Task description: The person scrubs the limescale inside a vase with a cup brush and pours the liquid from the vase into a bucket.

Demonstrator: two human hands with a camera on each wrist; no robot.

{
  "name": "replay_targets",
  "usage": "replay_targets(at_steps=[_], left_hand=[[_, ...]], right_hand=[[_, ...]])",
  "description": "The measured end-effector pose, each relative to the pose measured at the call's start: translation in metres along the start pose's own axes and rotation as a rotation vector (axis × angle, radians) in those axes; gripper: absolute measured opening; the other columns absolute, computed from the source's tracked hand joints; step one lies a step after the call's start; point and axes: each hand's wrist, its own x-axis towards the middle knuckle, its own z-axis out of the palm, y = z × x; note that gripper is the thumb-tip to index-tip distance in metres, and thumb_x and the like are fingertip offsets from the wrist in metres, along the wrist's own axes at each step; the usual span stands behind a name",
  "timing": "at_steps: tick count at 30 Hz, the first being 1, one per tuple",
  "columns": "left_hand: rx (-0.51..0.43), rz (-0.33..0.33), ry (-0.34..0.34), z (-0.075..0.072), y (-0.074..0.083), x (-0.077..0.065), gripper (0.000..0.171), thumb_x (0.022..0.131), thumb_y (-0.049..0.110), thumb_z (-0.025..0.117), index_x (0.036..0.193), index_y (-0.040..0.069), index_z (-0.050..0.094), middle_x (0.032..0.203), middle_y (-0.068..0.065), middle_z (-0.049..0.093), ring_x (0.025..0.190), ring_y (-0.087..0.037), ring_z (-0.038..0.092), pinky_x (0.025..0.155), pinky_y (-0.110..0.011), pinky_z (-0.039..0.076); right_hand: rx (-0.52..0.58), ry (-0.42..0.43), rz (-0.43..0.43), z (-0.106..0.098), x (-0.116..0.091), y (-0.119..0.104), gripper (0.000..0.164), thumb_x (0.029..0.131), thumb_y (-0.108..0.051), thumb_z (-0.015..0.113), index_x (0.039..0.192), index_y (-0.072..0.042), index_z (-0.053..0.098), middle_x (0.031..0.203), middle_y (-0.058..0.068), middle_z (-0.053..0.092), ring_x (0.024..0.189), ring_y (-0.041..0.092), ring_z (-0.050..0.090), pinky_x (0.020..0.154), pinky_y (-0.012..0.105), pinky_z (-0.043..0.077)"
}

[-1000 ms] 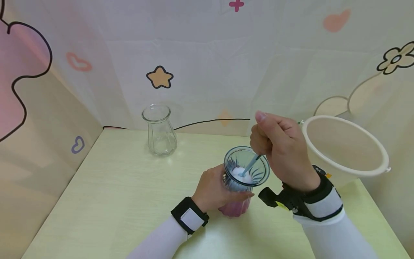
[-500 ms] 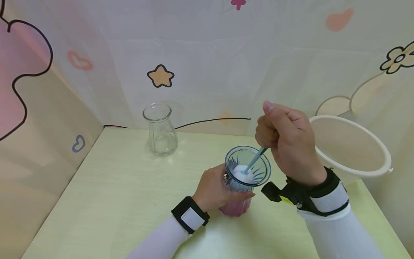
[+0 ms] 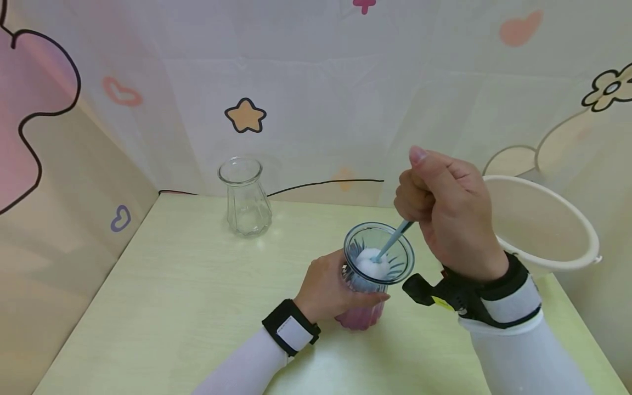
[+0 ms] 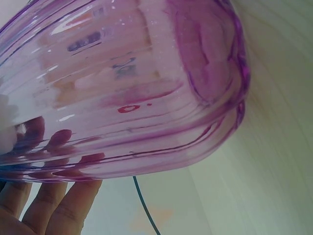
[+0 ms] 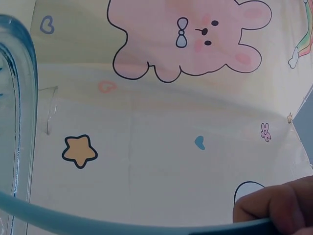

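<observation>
Blue-to-pink ribbed glass vase (image 3: 362, 318), mouth up, at the middle of the near side of the pale wood-grain tabletop (image 3: 187, 307). Left hand (image 3: 328, 291) curled round its body, thumb across the near side. Right hand (image 3: 446, 203) in a closed fist about the light-blue, slender handle (image 3: 394, 241), held above and to the right of the rim.

What matters, to my eye: the handle slants from fist down leftward through the mouth to a white, rounded head (image 3: 370, 265) inside, while the vase's long axis runs closer to upright. Right hand nearer the mouth, left nearer the base.

Hard to make out: the head's underside, masked by glass and fingers; the handle's top, buried in the fist; whether the base touches wood. Right wrist view cuts off most of the vase.
</observation>
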Motion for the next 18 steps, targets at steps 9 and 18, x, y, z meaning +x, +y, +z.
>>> replay_targets(at_steps=[9, 18], left_hand=[[-0.013, -0.007, -0.005, -0.0005, 0.0, -0.0008, 0.079, 0.068, 0.058, 0.092, 0.135, 0.031, 0.06, 0.119, 0.014, 0.074, 0.112, -0.008, 0.069, 0.092, -0.033, 0.057], [-0.003, -0.004, -0.001, -0.0003, -0.0003, -0.0003, 0.078, 0.069, 0.058, 0.092, 0.134, 0.031, 0.061, 0.119, 0.014, 0.075, 0.113, -0.009, 0.07, 0.092, -0.034, 0.058]], right_hand=[[0.056, -0.039, -0.024, -0.0002, 0.0039, -0.0038, 0.052, 0.111, -0.015, 0.044, 0.062, -0.008, 0.027, 0.056, 0.001, 0.018, 0.046, 0.015, 0.018, 0.045, 0.035, 0.008], [0.085, -0.026, -0.04, 0.0009, 0.0072, -0.008, 0.053, 0.11, -0.013, 0.044, 0.061, -0.007, 0.025, 0.057, 0.0, 0.017, 0.046, 0.015, 0.016, 0.045, 0.034, 0.007]])
